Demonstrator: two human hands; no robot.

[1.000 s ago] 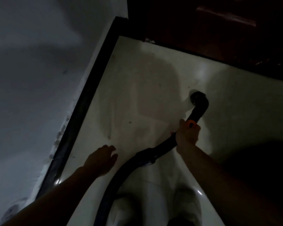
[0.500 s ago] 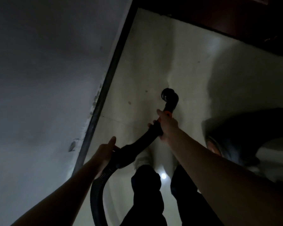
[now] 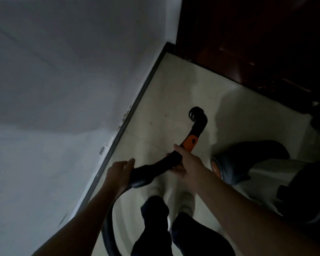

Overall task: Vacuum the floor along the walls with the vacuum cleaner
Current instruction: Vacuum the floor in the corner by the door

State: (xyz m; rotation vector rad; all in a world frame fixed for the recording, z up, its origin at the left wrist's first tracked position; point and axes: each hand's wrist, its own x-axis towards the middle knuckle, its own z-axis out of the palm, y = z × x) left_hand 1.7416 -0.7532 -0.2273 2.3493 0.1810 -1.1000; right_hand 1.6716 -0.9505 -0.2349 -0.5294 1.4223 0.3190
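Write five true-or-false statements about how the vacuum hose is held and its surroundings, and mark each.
1. The left hand and right hand both grip the hose. True.
2. The orange patch lies between the two hands. False: it lies beyond the right hand, toward the open end.
3. The dark skirting runs on the person's right. False: it runs on their left.
4. The vacuum body sits right of the hands. True.
5. A wide floor brush is fitted. False: the open end is bare.

Matt black plastic hose handle (image 3: 199, 124), orange plastic insert (image 3: 191, 142). Smooth pale tiled floor (image 3: 174, 93), slight sheen. Matt painted wall (image 3: 63, 71), paint chipped just above dark baseboard (image 3: 143, 89). Glossy dark wooden door (image 3: 257, 43).
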